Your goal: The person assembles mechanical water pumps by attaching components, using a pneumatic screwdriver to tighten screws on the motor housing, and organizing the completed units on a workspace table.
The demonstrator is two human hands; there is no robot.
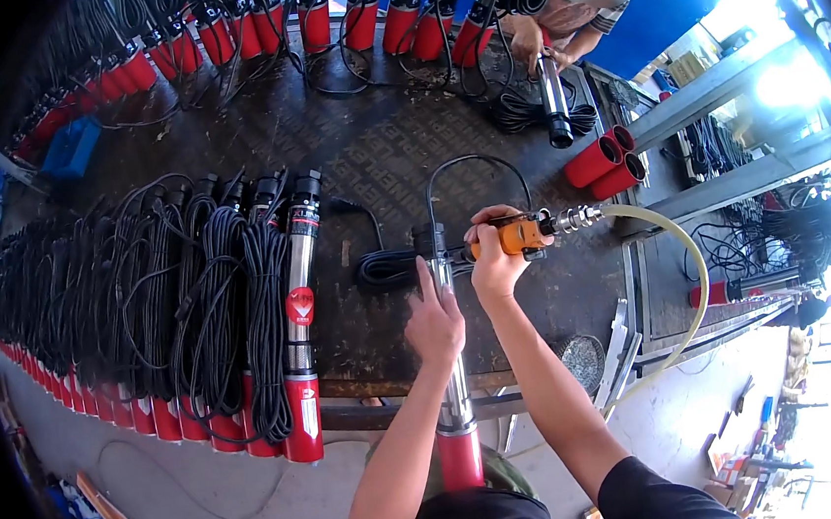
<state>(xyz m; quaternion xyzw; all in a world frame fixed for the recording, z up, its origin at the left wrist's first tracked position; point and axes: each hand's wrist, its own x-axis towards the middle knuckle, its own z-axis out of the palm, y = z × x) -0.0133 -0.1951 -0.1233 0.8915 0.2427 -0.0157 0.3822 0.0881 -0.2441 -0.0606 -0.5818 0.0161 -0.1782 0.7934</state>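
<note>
Centrally, on the dark desk [367,155]: a long steel pump [451,355] with a red lower end, long axis running away from the body, red end overhanging the near desk edge, black capped top pointing to the far side. Left hand [434,322] laid against the pump's upper barrel, fingers half open and extended along it, steadying rather than wrapping; no full grip visible. Right hand [495,262] closed around an orange air tool [517,236], held crosswise just right of the pump's top, tip aimed at the cap; whether tip and cap touch cannot be told. Pale hose [690,265] trailing from the tool's metal coupling to the right and curving down past the desk edge. Both hands close to the pump's top, left one on the barrel itself and so nearer, right one just beside it; tool axis roughly square to the pump axis. Black coiled cable [388,267] lying left of the pump's top, one strand arching over beyond it. Farther left of the pump, a dense row of finished pumps [193,318] with cables wound round them, red ends toward the near edge. Beyond the pump, at the far desk edge, another row of red-ended units [316,21], and a second person's hand [525,42] holding a further pump upright. Right of the pump, two red tubes [606,159] lying side by side.
</note>
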